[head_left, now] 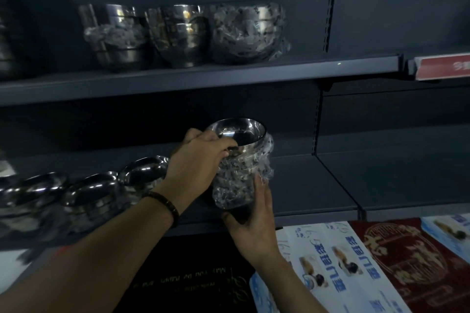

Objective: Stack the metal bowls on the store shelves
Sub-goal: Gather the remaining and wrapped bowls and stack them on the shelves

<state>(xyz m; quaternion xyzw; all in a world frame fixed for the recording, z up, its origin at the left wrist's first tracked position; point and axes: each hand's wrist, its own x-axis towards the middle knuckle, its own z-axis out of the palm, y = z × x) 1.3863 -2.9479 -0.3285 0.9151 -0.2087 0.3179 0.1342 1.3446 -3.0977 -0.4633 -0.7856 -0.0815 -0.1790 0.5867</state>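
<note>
Dim store aisle w/ dark grey shelving, seen from head height. 2 hands hold 1 wrapped stack (239, 175) of metal bowls in front of the lower shelf (305, 185), just right of 3 other bowl stacks (89, 193) set in a row there; can't tell if its base touches the shelf. The held stack is upright: shiny steel bowls nested together, sheathed in crinkled clear plastic w/ dark print. Its top bowl (241, 129) shows bare above the wrap, mirror-bright inside. The left hand (201, 160), w/ 1 dark beaded bracelet (165, 203) on the wrist, reaches in from the left, grip curled over the near rim at the stack's top. The right hand (254, 218) is low on the stack, grip spread: fingers straight & flat against the wrap's right side, thumb under the base. The upper shelf (305, 68) carries 3 more bowl stacks (178, 35) side by side, the rightmost fully in plastic. 1 red price tag (442, 66) sits on the shelf edge at far right. Below the shelves lie 1 black mat (190, 274) w/ pale lettering, a few white-&-blue printed pkgs (343, 262) & 1 dark red mat (407, 262) w/ gold pattern.
</note>
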